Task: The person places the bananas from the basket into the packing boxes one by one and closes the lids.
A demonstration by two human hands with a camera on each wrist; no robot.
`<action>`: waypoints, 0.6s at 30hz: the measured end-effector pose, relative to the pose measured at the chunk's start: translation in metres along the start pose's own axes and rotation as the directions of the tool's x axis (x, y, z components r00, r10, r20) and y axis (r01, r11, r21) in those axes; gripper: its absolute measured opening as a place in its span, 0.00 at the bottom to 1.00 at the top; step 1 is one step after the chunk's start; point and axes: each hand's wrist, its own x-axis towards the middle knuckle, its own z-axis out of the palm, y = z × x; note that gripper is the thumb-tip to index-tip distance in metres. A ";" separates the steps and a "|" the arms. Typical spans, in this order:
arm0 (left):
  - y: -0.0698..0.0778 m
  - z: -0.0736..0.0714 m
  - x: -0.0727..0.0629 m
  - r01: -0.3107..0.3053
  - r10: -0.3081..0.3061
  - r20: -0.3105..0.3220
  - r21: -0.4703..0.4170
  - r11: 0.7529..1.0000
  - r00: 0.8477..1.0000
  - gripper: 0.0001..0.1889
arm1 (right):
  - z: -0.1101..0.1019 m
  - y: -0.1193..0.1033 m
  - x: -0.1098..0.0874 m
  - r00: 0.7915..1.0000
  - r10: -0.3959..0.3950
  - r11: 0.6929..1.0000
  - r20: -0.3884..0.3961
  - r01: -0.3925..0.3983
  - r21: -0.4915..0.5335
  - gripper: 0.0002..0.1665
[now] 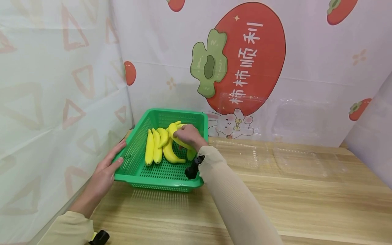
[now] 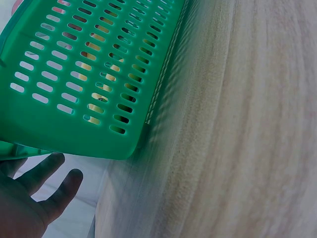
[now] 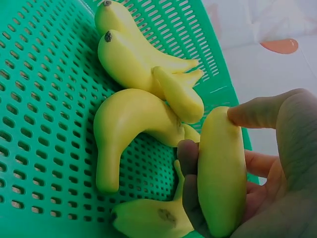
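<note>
A green plastic basket (image 1: 165, 182) with slotted walls stands on the wooden table and holds several yellow bananas, three of them in a group (image 1: 157, 144) toward its left side. My right hand (image 1: 190, 134) reaches in over the basket and grips a banana (image 3: 222, 173), thumb at one end and fingers behind it. Below that hand a curved banana (image 3: 124, 119) and another with a brown spot (image 3: 148, 218) lie on the basket floor. On the basket's left rim rests my left hand (image 1: 107, 166), its fingers (image 2: 62, 193) straight and spread beside the outer wall.
Two clear plastic trays, one nearer (image 1: 242, 153) and one further right (image 1: 300, 160), stand with raised lids along the back of the wooden table (image 1: 275, 211). A patterned white curtain (image 1: 159, 41) hangs behind, and another stands close along the basket's left.
</note>
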 end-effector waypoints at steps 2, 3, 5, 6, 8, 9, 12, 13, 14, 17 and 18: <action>0.000 0.000 0.000 0.003 -0.003 -0.004 -0.005 1.000 1.000 0.27 | 0.000 0.000 0.000 1.000 -0.007 1.000 -0.010 0.007 0.022 0.20; -0.001 0.000 0.001 0.002 -0.002 -0.005 -0.006 1.000 1.000 0.27 | 0.000 0.000 0.000 1.000 -0.006 1.000 -0.012 0.006 0.030 0.24; 0.000 0.000 0.001 -0.002 0.002 -0.005 -0.005 1.000 1.000 0.27 | 0.000 -0.001 -0.001 1.000 0.000 0.999 -0.019 0.001 0.049 0.29; 0.000 0.000 0.001 -0.004 0.004 -0.005 -0.002 1.000 1.000 0.27 | 0.000 -0.001 -0.001 1.000 0.002 0.999 -0.021 -0.001 0.055 0.30; 0.000 0.000 0.001 -0.008 0.008 -0.004 0.005 1.000 1.000 0.28 | -0.001 -0.002 0.000 1.000 0.003 0.998 -0.027 -0.001 0.069 0.30; 0.000 0.000 0.001 -0.012 0.012 -0.003 0.004 1.000 1.000 0.28 | -0.001 -0.002 0.000 1.000 0.000 0.997 -0.031 0.002 0.071 0.29; 0.000 0.000 0.000 -0.016 0.016 0.000 0.004 1.000 1.000 0.28 | -0.001 -0.002 0.000 0.999 -0.006 0.997 -0.042 0.010 0.077 0.28; 0.000 0.000 0.000 -0.016 0.016 0.001 -0.001 1.000 1.000 0.28 | -0.001 -0.001 0.000 0.999 -0.008 0.997 -0.044 0.011 0.083 0.28; 0.000 0.000 0.000 -0.017 0.017 0.000 -0.005 1.000 1.000 0.28 | 0.000 -0.001 0.000 0.999 -0.009 0.996 -0.047 0.014 0.089 0.27; -0.002 0.000 -0.001 -0.016 0.016 -0.001 -0.014 1.000 1.000 0.28 | 0.000 0.000 0.001 0.999 -0.008 0.993 -0.052 0.014 0.117 0.27; -0.002 0.000 -0.001 -0.017 0.017 -0.002 -0.017 1.000 1.000 0.28 | 0.001 0.000 0.002 0.999 -0.007 0.992 -0.053 0.013 0.128 0.27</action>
